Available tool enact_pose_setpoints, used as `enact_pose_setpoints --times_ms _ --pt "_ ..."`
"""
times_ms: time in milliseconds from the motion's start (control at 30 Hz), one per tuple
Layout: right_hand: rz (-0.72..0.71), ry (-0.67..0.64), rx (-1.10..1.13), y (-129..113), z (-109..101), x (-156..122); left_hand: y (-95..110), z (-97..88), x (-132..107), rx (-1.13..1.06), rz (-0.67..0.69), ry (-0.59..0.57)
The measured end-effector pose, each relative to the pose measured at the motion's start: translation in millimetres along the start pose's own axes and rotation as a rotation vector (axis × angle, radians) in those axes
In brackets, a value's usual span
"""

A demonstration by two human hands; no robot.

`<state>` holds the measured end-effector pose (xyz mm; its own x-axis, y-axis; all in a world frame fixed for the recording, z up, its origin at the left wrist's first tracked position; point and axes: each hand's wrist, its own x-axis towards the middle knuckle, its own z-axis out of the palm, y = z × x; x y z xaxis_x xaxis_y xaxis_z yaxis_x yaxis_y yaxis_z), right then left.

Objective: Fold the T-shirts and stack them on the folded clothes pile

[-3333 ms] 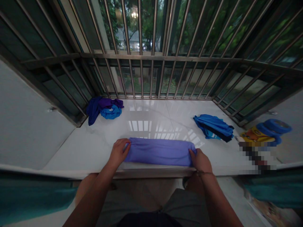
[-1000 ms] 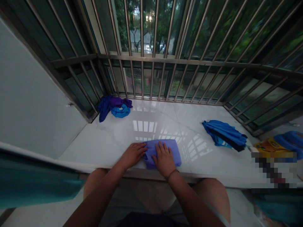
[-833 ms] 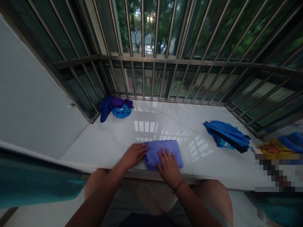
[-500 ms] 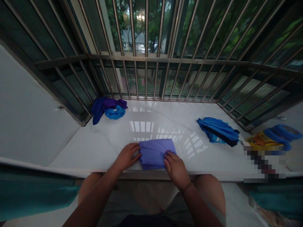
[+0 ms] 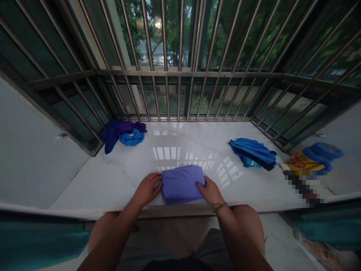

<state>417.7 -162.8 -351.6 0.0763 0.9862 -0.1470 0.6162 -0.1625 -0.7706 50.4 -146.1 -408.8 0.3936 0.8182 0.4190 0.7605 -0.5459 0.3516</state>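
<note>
A folded light-purple cloth garment (image 5: 182, 184) lies as a flat rectangle near the front edge of the white marble-like ledge. My right hand (image 5: 211, 191) grips its right edge, thumb on top and fingers at the side and partly hidden beneath. At the left edge, the bent fingers and thumb of my left hand (image 5: 148, 190) hold the cloth's side; the exact fingertip contact is hard to see.
Crumpled blue and purple clothes (image 5: 132, 137) lie at the back left. Blue and dark garments (image 5: 254, 152) are stacked at right, near a yellow container with blue lid (image 5: 304, 161) and a blurred-out patch. Metal bars (image 5: 166, 94) border the ledge's back.
My right hand has slid from the cloth's top to its right edge, now with the thumb above. My left hand stays at the left edge. The whole view has shifted slightly.
</note>
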Motion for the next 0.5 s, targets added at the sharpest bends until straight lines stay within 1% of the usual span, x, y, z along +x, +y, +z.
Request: enact_pose_setpoints --times_ms 133,167,267,300,367,500 --pt "0.096 -0.002 0.477 -2.2 -24.6 9.7 -1.7 0.6 -0.9 0.011 0.006 -0.003" --pt "0.121 -0.016 0.554 -3.9 -32.3 15.2 -2.1 0.7 -1.0 0.012 0.007 -0.005" --pt "0.162 -0.035 0.640 -13.6 -63.8 41.8 -3.3 1.3 -1.4 0.012 0.003 0.006" --pt "0.172 -0.023 0.660 -18.2 -78.3 54.1 -3.6 1.6 -1.5 0.013 0.003 0.009" --pt "0.179 0.034 0.676 -28.3 -114.3 81.9 -4.0 2.1 -1.7 0.016 0.008 0.008" --pt "0.178 0.189 0.620 -42.9 -205.4 136.1 -2.6 1.4 -1.5 0.034 0.016 0.009"
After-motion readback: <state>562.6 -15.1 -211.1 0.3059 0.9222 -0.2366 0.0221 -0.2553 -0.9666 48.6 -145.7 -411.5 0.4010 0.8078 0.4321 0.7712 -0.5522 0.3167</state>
